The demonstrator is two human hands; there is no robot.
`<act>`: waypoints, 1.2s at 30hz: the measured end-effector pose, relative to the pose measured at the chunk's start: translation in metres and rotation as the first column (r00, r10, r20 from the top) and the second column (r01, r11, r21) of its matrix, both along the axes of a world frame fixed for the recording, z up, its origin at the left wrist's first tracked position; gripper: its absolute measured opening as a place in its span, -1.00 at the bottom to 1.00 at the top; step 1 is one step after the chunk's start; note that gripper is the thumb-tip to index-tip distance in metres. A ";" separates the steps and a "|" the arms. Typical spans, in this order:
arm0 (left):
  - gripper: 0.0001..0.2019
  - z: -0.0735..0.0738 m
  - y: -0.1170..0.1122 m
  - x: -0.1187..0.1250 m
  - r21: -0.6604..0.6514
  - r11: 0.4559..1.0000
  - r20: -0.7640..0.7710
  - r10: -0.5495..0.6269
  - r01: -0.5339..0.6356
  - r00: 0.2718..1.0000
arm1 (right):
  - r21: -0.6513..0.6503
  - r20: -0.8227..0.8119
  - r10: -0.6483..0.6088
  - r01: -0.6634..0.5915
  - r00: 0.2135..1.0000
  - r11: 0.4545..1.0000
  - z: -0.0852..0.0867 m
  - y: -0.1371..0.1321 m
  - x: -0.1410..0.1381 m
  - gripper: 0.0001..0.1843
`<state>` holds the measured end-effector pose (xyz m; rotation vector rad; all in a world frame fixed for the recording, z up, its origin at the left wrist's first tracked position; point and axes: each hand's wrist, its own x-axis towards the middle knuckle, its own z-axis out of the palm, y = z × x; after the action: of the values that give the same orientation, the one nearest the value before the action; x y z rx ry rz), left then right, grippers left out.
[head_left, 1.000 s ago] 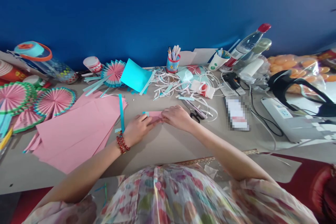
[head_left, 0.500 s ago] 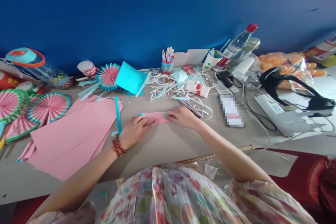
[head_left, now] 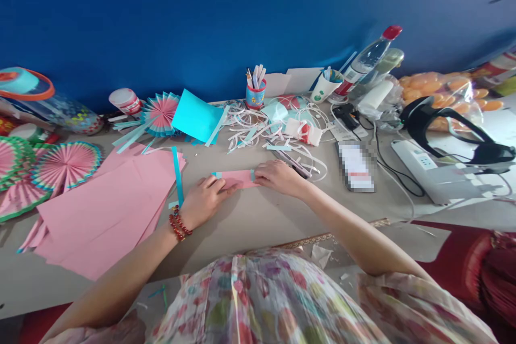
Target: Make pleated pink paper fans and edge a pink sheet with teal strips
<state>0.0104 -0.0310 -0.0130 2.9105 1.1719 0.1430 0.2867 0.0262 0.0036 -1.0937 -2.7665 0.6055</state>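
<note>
A folded pink paper strip with light-blue ends lies on the table between my hands. My left hand grips its left end, the thumb stretched along the near edge. At the other end, the fingers of my right hand are pinched on the paper, covering part of the blue edge. Left of my left hand is a narrow blue paper strip, beside a stack of pink paper sheets. A pair of scissors, partly under paper scraps, lies just beyond my right hand.
Pleated paper rosettes lie at the left. Along the blue wall stand a pen holder, a paper cup and a plastic bottle. White paper scraps, a phone, a power strip and a black headset are also on the table.
The camera view has shifted slightly. Both hands stay on the pink paper strip in nearly the same pose.
</note>
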 end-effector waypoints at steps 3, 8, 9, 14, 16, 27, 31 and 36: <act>-0.47 -0.001 0.000 0.000 0.004 1.000 0.010 0.000 0.000 1.000 | 0.026 0.004 0.008 -0.008 1.000 1.000 -0.003 -0.001 0.001 -0.71; -0.47 -0.001 0.001 0.000 0.010 1.000 0.001 -0.001 0.001 1.000 | 0.115 0.079 0.040 -0.049 0.996 0.992 -0.008 -0.004 0.002 -0.67; -0.46 -0.001 0.001 0.000 0.008 1.000 -0.001 0.000 0.000 1.000 | 0.139 0.104 0.046 -0.061 0.993 0.988 -0.010 -0.004 0.003 -0.65; -0.46 0.000 0.000 0.000 -0.003 1.000 -0.009 0.007 -0.007 1.000 | 0.233 0.196 0.036 -0.082 0.980 0.969 -0.019 -0.009 0.003 -0.61; -0.47 -0.001 -0.001 0.000 0.000 1.000 -0.014 0.011 -0.011 1.000 | 0.277 0.198 -0.006 -0.050 0.980 0.959 -0.023 -0.013 0.003 -0.61; -0.47 0.005 -0.002 -0.004 -0.028 0.999 0.006 0.019 -0.019 1.000 | 0.394 0.025 -0.179 0.155 0.983 0.906 -0.031 -0.025 0.004 -0.65; -0.49 0.013 -0.010 -0.002 -0.045 0.998 -0.030 0.038 -0.040 0.999 | 0.443 0.017 -0.096 0.079 0.995 0.893 -0.023 -0.037 -0.001 -0.83; -0.61 0.012 -0.018 0.003 -0.015 0.996 -0.002 0.092 -0.092 0.996 | 0.457 0.024 -0.066 0.048 0.998 0.888 -0.020 -0.070 -0.013 -0.68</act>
<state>0.0134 -0.0489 -0.0009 2.8455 1.3014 0.1324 0.2735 -0.0436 -0.0163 -1.0718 -2.6862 -0.0843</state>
